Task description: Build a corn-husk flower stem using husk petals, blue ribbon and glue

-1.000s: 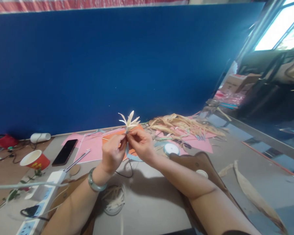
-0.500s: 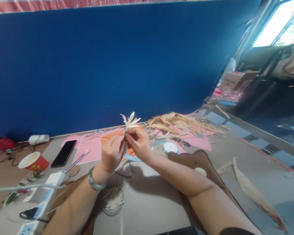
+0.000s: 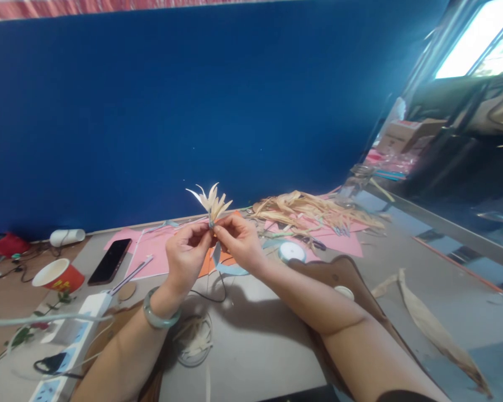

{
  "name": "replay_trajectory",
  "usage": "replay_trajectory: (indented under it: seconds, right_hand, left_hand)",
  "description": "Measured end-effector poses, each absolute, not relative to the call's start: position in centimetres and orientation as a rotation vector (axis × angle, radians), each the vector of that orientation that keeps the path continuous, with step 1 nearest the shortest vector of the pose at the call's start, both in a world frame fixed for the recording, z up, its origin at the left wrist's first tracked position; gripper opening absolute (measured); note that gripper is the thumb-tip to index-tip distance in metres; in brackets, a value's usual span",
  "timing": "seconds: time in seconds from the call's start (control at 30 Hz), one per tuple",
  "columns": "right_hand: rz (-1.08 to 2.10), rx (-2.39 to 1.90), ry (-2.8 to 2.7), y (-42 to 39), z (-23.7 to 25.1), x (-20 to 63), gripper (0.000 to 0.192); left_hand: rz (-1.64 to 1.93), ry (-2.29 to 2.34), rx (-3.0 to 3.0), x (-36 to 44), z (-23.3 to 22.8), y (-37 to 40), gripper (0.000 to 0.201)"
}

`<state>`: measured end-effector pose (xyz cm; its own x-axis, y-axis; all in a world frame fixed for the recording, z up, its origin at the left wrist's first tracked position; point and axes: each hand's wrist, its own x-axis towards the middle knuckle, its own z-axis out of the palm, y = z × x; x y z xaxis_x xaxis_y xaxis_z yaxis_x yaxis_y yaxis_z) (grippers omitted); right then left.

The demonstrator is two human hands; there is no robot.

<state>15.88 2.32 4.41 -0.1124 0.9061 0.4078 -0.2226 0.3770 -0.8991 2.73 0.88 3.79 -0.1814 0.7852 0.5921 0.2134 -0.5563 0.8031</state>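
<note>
A pale husk flower [image 3: 212, 204] with thin, pointed petals stands upright between my hands, in front of the blue wall. My left hand [image 3: 187, 249] pinches it at the base with thumb and forefinger. From the other side, the fingertips of my right hand [image 3: 240, 243] close on the same spot. A light blue ribbon [image 3: 217, 254] hangs below the base and curves over the table. Thin dark wire also dangles under the hands. Right of my right hand lies a white spool [image 3: 292, 253]. The fingertips partly cover the flower's stem.
Dried husks [image 3: 310, 212] are heaped at the back. A bowl of pale strips [image 3: 193, 340] sits near my left forearm. Leftward are a phone [image 3: 109, 261], a red paper cup [image 3: 61, 276] and a power strip [image 3: 73, 346]. One long husk [image 3: 431, 324] lies at right.
The flower has turned and moved slightly left, showing more of its petals. My left hand has shifted a little left, with its fingers less bunched. More of the hanging ribbon shows.
</note>
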Motion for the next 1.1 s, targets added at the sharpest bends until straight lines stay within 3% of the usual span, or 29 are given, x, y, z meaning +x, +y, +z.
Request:
replay_trajectory:
  seconds: [0.13, 0.37, 1.1]
  right_hand:
    - [1.092, -0.654, -1.345, 2.3, 4.5, 16.0, 0.019]
    - [1.144, -0.621, -1.305, 2.8, 4.3, 16.0, 0.031]
    - [1.326, -0.518, -1.392, 3.4, 4.7, 16.9, 0.027]
  left_hand:
    - [1.782, 1.115, 1.593, 2.8, 4.2, 0.6, 0.015]
    - [1.719, 1.088, 1.566, 3.0, 4.6, 0.6, 0.016]
    - [1.56, 1.019, 1.509, 2.9, 5.7, 0.0, 0.014]
